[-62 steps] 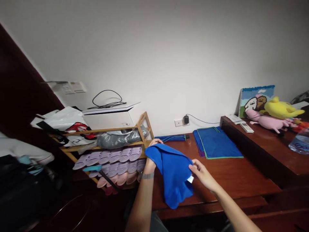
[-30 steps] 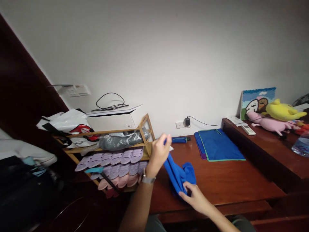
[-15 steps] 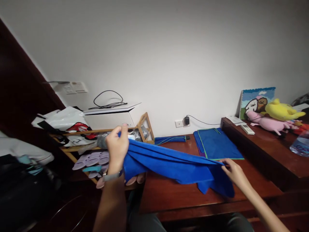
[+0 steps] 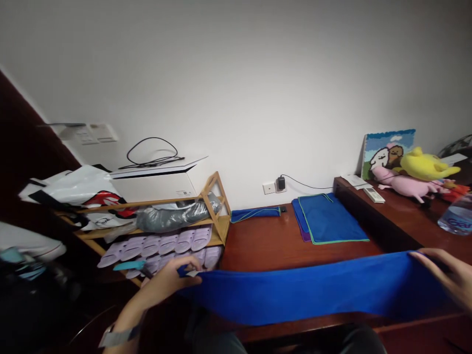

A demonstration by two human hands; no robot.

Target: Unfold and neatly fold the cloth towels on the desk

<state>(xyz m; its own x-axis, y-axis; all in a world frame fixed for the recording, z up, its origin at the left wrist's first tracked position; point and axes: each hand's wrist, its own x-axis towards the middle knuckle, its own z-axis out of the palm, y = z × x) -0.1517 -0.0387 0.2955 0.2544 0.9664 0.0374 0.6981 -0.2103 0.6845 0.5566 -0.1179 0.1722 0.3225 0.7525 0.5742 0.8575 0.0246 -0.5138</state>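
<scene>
A bright blue cloth (image 4: 302, 292) hangs stretched nearly level across the front of the brown table, its top edge pulled almost straight. At its left end my left hand (image 4: 177, 278) pinches a corner, where a small white tag shows by the fingers. My right hand (image 4: 448, 273) grips the right end between thumb and fingers, near the right side of the view. Beyond it, a stack of folded blue cloths (image 4: 330, 219) with green edging lies flat on the table (image 4: 258, 246). Another rolled or narrowly folded blue cloth (image 4: 255, 214) lies along the wall.
To the left stands a wooden shoe rack (image 4: 217, 216) with lilac slippers (image 4: 158, 243), a white box (image 4: 158, 184) and a plastic bag (image 4: 84, 184). A raised ledge (image 4: 416, 216) at right carries plush toys (image 4: 405, 184), a remote control (image 4: 373, 194) and a water bottle (image 4: 457, 219).
Both hands have come lower and moved farther apart, the right one to the right. The blue cloth, earlier bunched and slanting, is now pulled into a wide, smoother band.
</scene>
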